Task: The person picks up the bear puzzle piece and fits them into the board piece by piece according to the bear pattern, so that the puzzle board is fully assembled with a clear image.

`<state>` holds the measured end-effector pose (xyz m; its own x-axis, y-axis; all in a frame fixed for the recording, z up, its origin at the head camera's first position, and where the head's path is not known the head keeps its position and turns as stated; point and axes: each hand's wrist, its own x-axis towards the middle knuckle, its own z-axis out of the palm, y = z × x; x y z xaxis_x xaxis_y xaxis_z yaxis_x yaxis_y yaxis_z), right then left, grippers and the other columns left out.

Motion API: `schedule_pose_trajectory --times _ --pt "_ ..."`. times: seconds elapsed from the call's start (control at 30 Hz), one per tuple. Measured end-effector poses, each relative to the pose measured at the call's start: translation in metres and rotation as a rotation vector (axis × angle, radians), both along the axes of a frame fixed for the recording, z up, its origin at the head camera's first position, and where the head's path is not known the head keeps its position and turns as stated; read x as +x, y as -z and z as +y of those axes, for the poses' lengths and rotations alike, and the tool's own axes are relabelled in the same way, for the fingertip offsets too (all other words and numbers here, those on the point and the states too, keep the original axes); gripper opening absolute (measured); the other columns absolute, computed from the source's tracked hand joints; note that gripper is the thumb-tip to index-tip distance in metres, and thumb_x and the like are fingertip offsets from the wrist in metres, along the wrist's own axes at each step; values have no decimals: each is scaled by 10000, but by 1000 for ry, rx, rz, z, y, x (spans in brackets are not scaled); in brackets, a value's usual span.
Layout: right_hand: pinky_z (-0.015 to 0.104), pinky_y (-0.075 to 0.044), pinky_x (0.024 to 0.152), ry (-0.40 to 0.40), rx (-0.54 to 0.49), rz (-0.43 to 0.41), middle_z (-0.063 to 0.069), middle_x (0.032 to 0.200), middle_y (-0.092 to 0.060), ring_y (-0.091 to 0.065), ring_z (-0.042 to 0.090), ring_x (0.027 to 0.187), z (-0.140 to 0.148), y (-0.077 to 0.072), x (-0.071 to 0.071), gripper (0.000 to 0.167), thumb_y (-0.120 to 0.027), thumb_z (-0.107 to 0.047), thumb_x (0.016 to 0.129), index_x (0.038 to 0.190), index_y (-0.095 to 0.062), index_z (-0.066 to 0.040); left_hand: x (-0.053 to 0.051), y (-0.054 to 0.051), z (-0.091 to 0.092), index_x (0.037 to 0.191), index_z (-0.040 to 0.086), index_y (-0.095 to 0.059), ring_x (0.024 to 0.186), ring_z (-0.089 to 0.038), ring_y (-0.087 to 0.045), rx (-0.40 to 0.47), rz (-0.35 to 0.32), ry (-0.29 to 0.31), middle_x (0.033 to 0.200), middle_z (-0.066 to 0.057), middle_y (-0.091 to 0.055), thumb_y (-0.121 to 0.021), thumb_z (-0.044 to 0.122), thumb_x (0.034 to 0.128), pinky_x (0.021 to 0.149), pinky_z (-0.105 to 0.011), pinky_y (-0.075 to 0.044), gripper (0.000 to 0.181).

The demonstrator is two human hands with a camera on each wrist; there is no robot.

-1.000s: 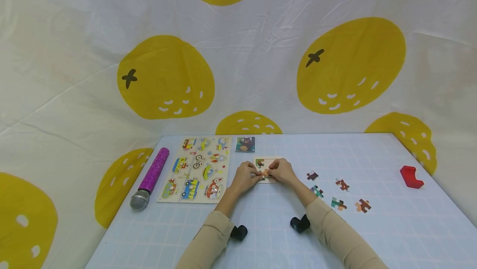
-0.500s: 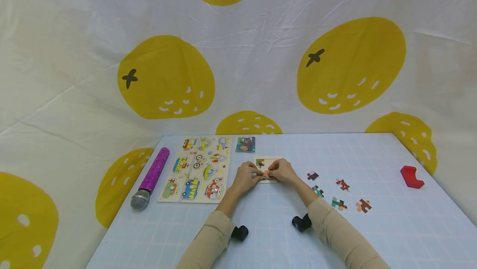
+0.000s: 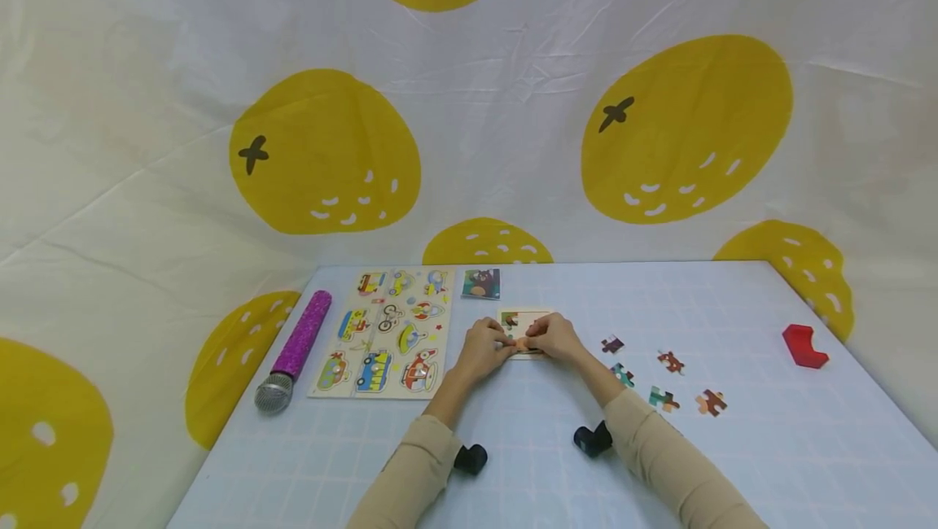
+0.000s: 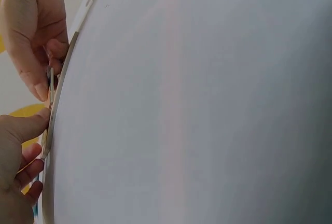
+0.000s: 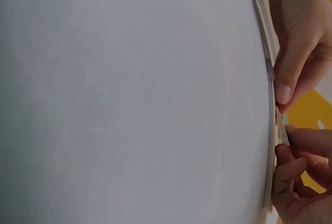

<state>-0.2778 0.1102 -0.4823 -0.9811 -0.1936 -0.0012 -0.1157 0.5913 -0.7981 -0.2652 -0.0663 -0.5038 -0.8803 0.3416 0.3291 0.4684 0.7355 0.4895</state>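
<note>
Near the middle of the table lies a small pale puzzle board (image 3: 529, 314), with a green and brown piece (image 3: 510, 319) in its upper left corner. Over its lower part my right hand (image 3: 557, 338) pinches an orange-toned puzzle piece (image 3: 521, 343) between thumb and finger. My left hand (image 3: 479, 350) holds the same spot from the left, thumb and fingertips at the piece. From the right wrist view, the left hand (image 5: 301, 32) and right hand (image 5: 306, 177) meet at the board's edge (image 5: 270, 193). Much of the piece is hidden by fingers.
Several loose puzzle pieces (image 3: 665, 399) lie right of the right forearm. Left stand a vehicle picture board (image 3: 388, 334) and a purple glitter microphone (image 3: 302, 342). A bear picture card (image 3: 481, 284) lies behind the puzzle board; a red object (image 3: 804, 346) sits far right.
Both hands stay at the puzzle board, with only slight finger movement at the orange-toned piece. The view has shifted slightly.
</note>
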Motion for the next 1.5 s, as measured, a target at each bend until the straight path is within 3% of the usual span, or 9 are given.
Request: schedule_pose_trajectory --times 0.2,0.37,0.6,0.87,1.17,1.37,1.5 --pt "199 -425 502 56 46 36 69 683 -641 -536 123 583 -3 -1 3 135 -767 -74 738 741 -667 17 0 1 -2 858 84 -772 878 -189 -530 -7 -12 -11 935 -47 -604 -746 220 812 785 -350 -445 146" --pt "222 -427 484 89 117 63 51 679 -652 -530 125 561 -4 -2 3 170 -795 -123 726 689 -671 -12 4 -2 -1 926 106 -766 878 -176 -518 -90 -12 5 973 -39 -587 -730 239 826 767 -322 -447 170" --pt "310 -493 582 82 313 74 58 840 -693 -595 180 696 -3 -5 2 231 -817 -278 719 716 -720 -68 7 -5 0 967 116 -758 906 -175 -513 -147 -10 17 1015 -40 -580 -717 254 838 788 -321 -447 193" --pt "246 -398 476 60 358 73 -6 688 -602 -495 136 585 -2 -7 1 314 -805 -366 717 689 -643 -99 7 -6 1 969 112 -758 922 -186 -529 -148 -6 8 1029 -45 -589 -721 258 834 806 -339 -459 203" --pt "235 -420 518 6 302 77 11 750 -656 -517 125 619 2 -2 -5 286 -799 -331 736 688 -664 -83 8 -4 -1 962 119 -760 897 -178 -529 -159 15 15 1009 -43 -593 -729 270 826 789 -315 -460 206" --pt "241 -456 569 -118 204 30 55 779 -671 -539 141 657 8 -7 -6 151 -808 -115 713 754 -703 -14 7 -3 -1 966 125 -758 905 -183 -533 -144 18 26 1029 -44 -590 -727 273 826 789 -310 -464 206" --pt "246 -484 622 -135 165 -2 53 773 -681 -562 139 684 11 -9 -7 156 -801 -58 696 812 -715 3 6 -2 -1 946 116 -760 1017 -230 -547 -101 -7 15 1116 -82 -598 -740 262 814 874 -360 -474 198"
